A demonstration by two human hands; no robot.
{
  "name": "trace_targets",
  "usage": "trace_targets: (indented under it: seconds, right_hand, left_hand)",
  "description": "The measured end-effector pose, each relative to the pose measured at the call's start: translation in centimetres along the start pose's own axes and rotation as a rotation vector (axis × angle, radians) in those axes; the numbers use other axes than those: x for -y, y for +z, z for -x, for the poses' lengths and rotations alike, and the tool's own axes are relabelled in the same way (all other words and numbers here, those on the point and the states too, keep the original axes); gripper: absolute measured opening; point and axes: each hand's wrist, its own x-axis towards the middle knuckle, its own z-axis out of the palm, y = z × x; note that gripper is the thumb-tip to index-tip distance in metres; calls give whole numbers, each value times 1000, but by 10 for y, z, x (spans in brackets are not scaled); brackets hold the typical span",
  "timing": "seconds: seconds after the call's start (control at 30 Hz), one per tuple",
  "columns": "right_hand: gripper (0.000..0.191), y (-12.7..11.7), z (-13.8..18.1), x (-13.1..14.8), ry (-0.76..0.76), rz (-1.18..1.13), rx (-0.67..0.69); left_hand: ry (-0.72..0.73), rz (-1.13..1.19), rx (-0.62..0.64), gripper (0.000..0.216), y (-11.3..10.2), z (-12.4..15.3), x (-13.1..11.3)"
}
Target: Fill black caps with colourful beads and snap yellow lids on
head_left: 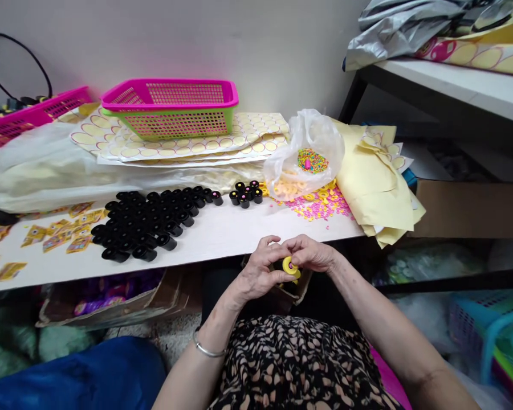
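My left hand (260, 269) grips a small round piece (286, 265) with a yellow ring on its face and a pink dot in the middle. From the other side, the fingertips of my right hand (311, 254) are closed on the same piece at its rim. Its lower body is mostly hidden by my fingers. Both hands are just off the table's front edge, above my lap. Under them sits a box (301, 289) with some yellow parts in it. On the table, several black cylindrical parts (245, 195) with pink or yellow centres stand in a small cluster.
A larger group of black cylinders (143, 222) covers the table's left-middle, beside yellow packets (79, 230). Pink and yellow bits (318, 205) lie by a clear bag (297, 176) holding coloured beads (318, 162). Behind stands a pink-green basket (175, 122). A shelf (465, 85) rises at right.
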Motion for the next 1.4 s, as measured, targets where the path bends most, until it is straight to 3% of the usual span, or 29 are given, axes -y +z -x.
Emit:
trace_targets:
  seconds: [0.23,0.53,0.8,0.9,1.13,1.3,1.4]
  right_hand:
    - [42,1,12,1,-2,101,7]
    - [51,18,11,2,85,78,77]
    - [37,27,14,-40,8,68,-102]
    - [44,27,7,-47,11,-37,-101]
    - [60,20,4,-27,10,-69,-18]
    - [42,19,5,-22,25,-79,-10]
    - [42,23,3,-25,5,-53,-38]
  left_hand:
    - [75,-85,76,25,7,-6,-10]
    - [65,-127,138,29,7,1,-9]
    - [68,-222,214,15,10,13,-3]
    - [57,-254,223,16,8,13,6]
    - [95,-58,117,26,2,3,10]
    - [81,-19,144,24,3,2,14]
    - [81,-61,145,21,5,2,16]
